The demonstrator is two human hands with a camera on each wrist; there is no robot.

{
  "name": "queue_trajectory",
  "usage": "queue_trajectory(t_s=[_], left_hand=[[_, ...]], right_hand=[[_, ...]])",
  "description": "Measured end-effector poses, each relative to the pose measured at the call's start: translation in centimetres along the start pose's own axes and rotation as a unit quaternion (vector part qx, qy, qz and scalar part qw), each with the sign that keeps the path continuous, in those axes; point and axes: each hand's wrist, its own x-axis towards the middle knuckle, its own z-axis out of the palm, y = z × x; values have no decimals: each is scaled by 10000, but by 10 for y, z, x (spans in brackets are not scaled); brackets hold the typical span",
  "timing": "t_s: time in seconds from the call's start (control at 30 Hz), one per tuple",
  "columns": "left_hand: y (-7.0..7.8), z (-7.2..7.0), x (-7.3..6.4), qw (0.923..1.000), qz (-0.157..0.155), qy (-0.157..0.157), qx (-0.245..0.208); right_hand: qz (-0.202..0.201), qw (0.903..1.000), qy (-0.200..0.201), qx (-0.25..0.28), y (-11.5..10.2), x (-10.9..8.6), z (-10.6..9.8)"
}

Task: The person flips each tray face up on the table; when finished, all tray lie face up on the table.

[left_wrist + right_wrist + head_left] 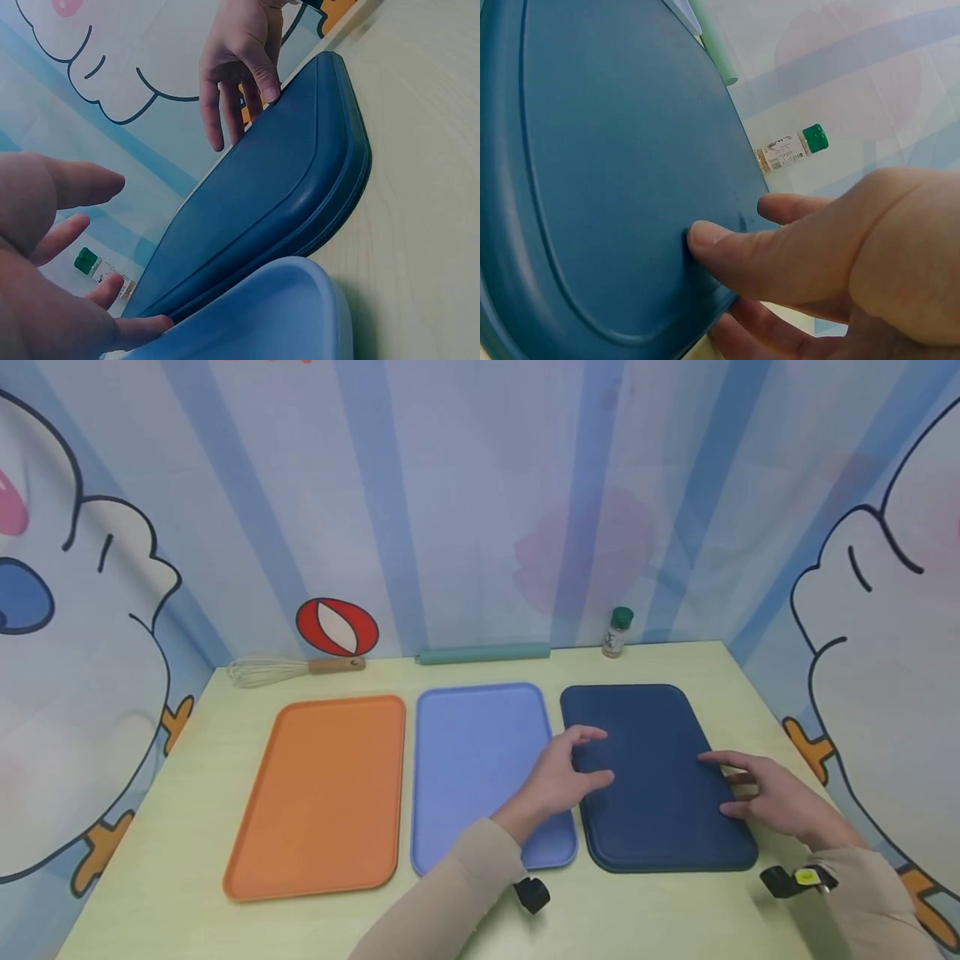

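Observation:
A navy tray [645, 818] lies at the right of the table; its layered rim shows in the left wrist view. Over its left edge is my left hand [558, 777], thumb and fingers spread apart with nothing between them. My right hand [780, 797] is at the tray's right edge. In the right wrist view its thumb reaches over the tray's surface [615, 150], while the other fingers are beside and below the edge, partly hidden. Under my left wrist lies a periwinkle-blue tray [472, 752], close beside the navy one.
An orange tray [322, 793] lies on the left. Along the back edge are a whisk [337, 666] with a wooden handle, a teal rolling pin [483, 653] and a small green-capped bottle [615, 639]. A printed cloth backdrop [480, 510] rises behind the table [172, 827].

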Motion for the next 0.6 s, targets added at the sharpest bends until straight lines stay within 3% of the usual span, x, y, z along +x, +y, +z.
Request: queue_trajectory(t_s=[0.6], left_hand=[[-1,4,1,9996,110,179,-200]], right_hand=[[-106,9996,-55,241,-1,0,-2]])
